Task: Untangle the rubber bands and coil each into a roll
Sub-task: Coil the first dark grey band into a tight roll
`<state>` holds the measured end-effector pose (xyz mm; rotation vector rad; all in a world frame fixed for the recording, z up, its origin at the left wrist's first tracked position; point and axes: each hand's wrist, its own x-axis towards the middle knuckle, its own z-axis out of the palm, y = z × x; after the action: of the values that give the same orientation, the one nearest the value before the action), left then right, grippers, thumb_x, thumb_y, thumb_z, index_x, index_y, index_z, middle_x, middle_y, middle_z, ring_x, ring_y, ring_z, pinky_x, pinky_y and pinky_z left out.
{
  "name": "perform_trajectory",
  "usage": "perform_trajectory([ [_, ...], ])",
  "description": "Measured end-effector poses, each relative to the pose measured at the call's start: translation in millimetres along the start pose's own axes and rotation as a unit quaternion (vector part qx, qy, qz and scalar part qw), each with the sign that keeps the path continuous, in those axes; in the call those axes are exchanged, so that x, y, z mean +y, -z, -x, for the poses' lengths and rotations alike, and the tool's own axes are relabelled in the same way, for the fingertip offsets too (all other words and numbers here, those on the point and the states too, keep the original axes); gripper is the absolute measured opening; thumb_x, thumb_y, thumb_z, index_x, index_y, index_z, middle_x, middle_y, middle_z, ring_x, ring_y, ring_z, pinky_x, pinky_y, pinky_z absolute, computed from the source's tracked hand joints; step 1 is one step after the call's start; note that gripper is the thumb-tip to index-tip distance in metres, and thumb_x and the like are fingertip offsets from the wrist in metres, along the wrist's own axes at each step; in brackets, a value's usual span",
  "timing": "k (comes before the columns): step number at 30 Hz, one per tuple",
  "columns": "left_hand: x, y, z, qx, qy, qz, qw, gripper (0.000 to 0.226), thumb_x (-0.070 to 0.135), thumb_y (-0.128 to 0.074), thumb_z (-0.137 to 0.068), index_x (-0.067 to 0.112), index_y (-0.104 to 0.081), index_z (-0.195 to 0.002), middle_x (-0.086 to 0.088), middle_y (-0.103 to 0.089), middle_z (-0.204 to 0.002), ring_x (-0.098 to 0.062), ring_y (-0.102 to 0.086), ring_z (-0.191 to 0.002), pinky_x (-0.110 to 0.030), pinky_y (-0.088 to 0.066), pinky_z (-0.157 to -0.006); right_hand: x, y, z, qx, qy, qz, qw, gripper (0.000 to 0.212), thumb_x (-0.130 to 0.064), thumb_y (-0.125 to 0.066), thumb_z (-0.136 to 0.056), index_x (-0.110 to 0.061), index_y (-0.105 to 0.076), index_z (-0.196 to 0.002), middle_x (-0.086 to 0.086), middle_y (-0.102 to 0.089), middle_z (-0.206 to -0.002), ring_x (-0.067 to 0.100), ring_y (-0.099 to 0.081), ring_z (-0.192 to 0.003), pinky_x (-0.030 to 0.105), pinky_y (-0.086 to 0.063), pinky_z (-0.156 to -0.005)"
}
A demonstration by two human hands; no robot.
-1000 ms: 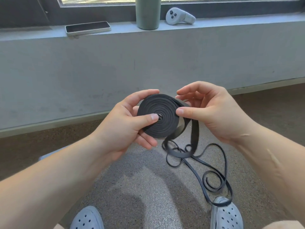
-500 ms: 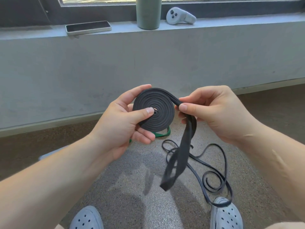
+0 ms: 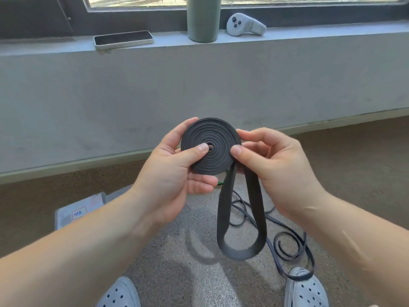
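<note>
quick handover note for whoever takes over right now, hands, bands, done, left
Left hand holds the coil, thumb on its centre.
Right hand pinches the coil's right edge, where the loose loop hangs.
Done: most of this band is rolled.
Left: wind in the loop; then the thin black band on the floor, uncoiled. Green band peeks out below the coil.

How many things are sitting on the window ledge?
3: a phone lying flat on the left, a green bottle standing in the middle, and a grey controller on the right. More could lie outside the picture.
</note>
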<state>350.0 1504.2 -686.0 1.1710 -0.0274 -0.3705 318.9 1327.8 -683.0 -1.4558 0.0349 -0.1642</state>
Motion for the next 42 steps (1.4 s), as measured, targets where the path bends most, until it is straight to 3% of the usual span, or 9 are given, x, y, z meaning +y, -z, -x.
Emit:
perform_trajectory([
  [3, -1, -3, 1, 0.006, -0.013, 0.021, 1.0, 0.045, 0.011, -0.059, -0.096, 0.04, -0.056, -0.131, -0.003, -0.074, -0.09, -0.023, -0.062, -0.047, -0.027, -0.055, -0.044, 6, -12, 8, 0.016, -0.009, -0.042, 0.999, 0.043, 0.006, -0.068, -0.086, -0.014, -0.068, -0.124, 0.016, -0.076, -0.091, 0.021, -0.069, -0.085, 0.038, -0.061, -0.084],
  [7, -5, -7, 5, -0.014, -0.008, 0.022, 1.0, 0.048, 0.012, -0.059, -0.095, 0.042, -0.05, -0.132, -0.01, -0.072, -0.097, -0.026, -0.067, -0.053, -0.03, -0.058, -0.047, 6, -11, 8, 0.042, -0.006, -0.045, 0.998, 0.042, 0.004, -0.065, -0.09, -0.016, -0.067, -0.126, 0.022, -0.074, -0.098, 0.022, -0.066, -0.088, 0.044, -0.057, -0.089],
  [12, -5, -4, 6, -0.049, 0.044, 0.038, 0.997, 0.059, 0.012, -0.066, -0.085, 0.042, -0.046, -0.132, -0.012, -0.073, -0.105, -0.033, -0.071, -0.064, -0.03, -0.055, -0.04, 3, 4, 1, 0.008, -0.008, -0.019, 1.0, 0.04, 0.005, -0.062, -0.092, -0.013, -0.066, -0.128, 0.003, -0.078, -0.094, 0.012, -0.071, -0.089, 0.023, -0.058, -0.081],
  [17, -9, -1, 6, -0.052, 0.066, -0.033, 0.996, 0.037, 0.016, -0.066, -0.092, 0.029, -0.052, -0.125, -0.002, -0.076, -0.097, -0.031, -0.069, -0.06, -0.029, -0.053, -0.038, 0, 23, -10, -0.017, 0.005, 0.079, 0.997, 0.037, 0.004, -0.058, -0.096, -0.013, -0.067, -0.128, 0.0, -0.078, -0.103, 0.01, -0.072, -0.098, 0.019, -0.054, -0.085],
  [22, -4, 8, -6, -0.01, 0.003, -0.202, 0.979, 0.017, 0.012, -0.07, -0.091, 0.012, -0.054, -0.098, -0.007, -0.07, -0.09, -0.031, -0.064, -0.057, -0.029, -0.047, -0.041, -7, 39, -16, -0.121, -0.028, 0.137, 0.983, 0.036, 0.002, -0.055, -0.098, -0.016, -0.067, -0.126, 0.002, -0.077, -0.108, 0.013, -0.071, -0.104, 0.024, -0.053, -0.096],
  [26, 9, 14, -9, -0.08, 0.024, -0.258, 0.963, 0.035, 0.009, -0.067, -0.093, 0.03, -0.061, -0.12, 0.002, -0.072, -0.089, -0.034, -0.069, -0.06, -0.029, -0.046, -0.041, -9, 42, -16, -0.158, -0.03, 0.163, 0.973, 0.036, 0.002, -0.054, -0.098, -0.017, -0.067, -0.126, 0.004, -0.077, -0.11, 0.017, -0.07, -0.107, 0.025, -0.053, -0.096],
  [31, 8, 10, -3, -0.16, 0.038, -0.277, 0.947, 0.061, 0.009, -0.067, -0.093, 0.055, -0.055, -0.131, 0.002, -0.072, -0.111, -0.037, -0.071, -0.065, -0.03, -0.053, -0.044, -9, 40, -15, -0.171, -0.033, 0.152, 0.973, 0.036, 0.003, -0.055, -0.098, -0.018, -0.067, -0.123, 0.006, -0.076, -0.108, 0.019, -0.071, -0.105, 0.027, -0.055, -0.092],
  [36, 2, 7, -3, -0.136, 0.035, -0.238, 0.961, 0.059, 0.002, -0.068, -0.091, 0.049, -0.062, -0.125, -0.002, -0.075, -0.102, -0.034, -0.065, -0.051, -0.027, -0.051, -0.04, -5, 32, -13, -0.15, -0.026, 0.146, 0.977, 0.023, -0.001, -0.06, -0.097, -0.017, -0.059, -0.113, 0.013, -0.067, -0.094, 0.023, -0.065, -0.084, 0.043, -0.055, -0.083],
  [42, 0, 5, -4, -0.104, 0.038, -0.172, 0.979, 0.054, 0.0, -0.069, -0.088, 0.045, -0.068, -0.119, -0.009, -0.076, -0.101, -0.03, -0.062, -0.045, -0.026, -0.05, -0.038, -9, 33, -18, -0.097, -0.014, 0.15, 0.984, 0.014, -0.008, -0.073, -0.087, -0.01, -0.067, -0.099, 0.017, -0.073, -0.097, 0.024, -0.07, -0.082, 0.038, -0.059, -0.081],
])
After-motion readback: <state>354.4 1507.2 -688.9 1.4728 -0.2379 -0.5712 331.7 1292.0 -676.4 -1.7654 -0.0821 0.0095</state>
